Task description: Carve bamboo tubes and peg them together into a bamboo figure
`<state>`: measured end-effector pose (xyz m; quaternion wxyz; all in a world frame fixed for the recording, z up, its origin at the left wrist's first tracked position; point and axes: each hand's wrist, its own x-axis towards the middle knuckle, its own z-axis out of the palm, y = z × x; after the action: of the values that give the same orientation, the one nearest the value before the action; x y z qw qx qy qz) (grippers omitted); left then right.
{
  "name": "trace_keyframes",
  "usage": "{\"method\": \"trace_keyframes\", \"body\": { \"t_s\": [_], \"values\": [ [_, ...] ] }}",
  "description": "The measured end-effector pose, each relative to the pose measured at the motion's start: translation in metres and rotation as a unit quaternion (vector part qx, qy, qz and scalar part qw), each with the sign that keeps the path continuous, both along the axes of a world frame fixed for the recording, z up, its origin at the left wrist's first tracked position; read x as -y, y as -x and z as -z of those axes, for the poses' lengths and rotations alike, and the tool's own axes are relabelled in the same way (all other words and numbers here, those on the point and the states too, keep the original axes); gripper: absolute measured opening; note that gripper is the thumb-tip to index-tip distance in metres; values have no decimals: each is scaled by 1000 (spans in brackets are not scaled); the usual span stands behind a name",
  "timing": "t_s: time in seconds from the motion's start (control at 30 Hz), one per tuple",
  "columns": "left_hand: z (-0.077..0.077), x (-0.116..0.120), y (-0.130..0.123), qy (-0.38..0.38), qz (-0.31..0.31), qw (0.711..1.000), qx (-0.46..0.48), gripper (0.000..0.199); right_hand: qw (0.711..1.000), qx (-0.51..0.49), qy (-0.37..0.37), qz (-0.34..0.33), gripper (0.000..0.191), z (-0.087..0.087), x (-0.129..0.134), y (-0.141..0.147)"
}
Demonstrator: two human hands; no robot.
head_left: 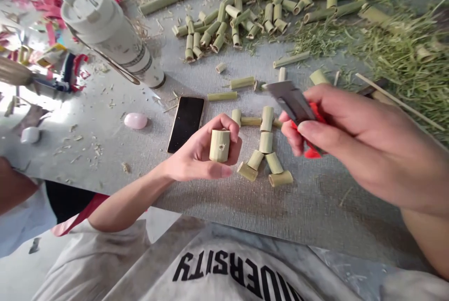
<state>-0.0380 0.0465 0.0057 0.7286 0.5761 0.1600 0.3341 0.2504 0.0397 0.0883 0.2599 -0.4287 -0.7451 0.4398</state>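
My left hand (206, 154) grips a short, faceted piece of bamboo (220, 146) with a small hole in its side. In my right hand (354, 146) is a red-handled utility knife (298, 107), its broad grey blade pointing up and to the left, apart from the bamboo. Between and just beyond my hands, short bamboo sections (265, 142) lie on the grey table (315, 203), laid out like a figure with two arms and two legs. A few loose bamboo pieces (242, 82) lie farther back.
A black phone (185, 123) and a pink oval case (135, 121) lie left of my left hand. Behind them stands a white tumbler (115, 34). Many cut bamboo pieces (219, 30) and green shavings (396, 44) cover the back. Another person's arm (14, 186) shows at the left edge.
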Motion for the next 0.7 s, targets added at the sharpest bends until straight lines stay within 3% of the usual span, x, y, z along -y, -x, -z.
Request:
{"method": "trace_keyframes", "body": {
  "t_s": [0.13, 0.27, 0.37, 0.53, 0.7],
  "values": [
    [-6, -1, -3, 10, -17, 1000, -9, 45, 983, 100, -156, -15, 12, 3, 13, 5],
    [-11, 0, -6, 49, -15, 999, -2, 32, 947, 196, -253, -30, 36, 3, 22, 15],
    [-9, 1, -5, 59, -20, 998, -23, 31, 924, 263, -275, -29, 42, 1, 26, 20],
    [-5, 0, -5, 80, -49, 993, -71, 54, 915, 279, -289, -34, 43, -2, 32, 23],
    [-3, 2, -5, 51, -32, 998, -23, 37, 904, 297, -307, -26, 42, -1, 36, 25]
  ]
}}
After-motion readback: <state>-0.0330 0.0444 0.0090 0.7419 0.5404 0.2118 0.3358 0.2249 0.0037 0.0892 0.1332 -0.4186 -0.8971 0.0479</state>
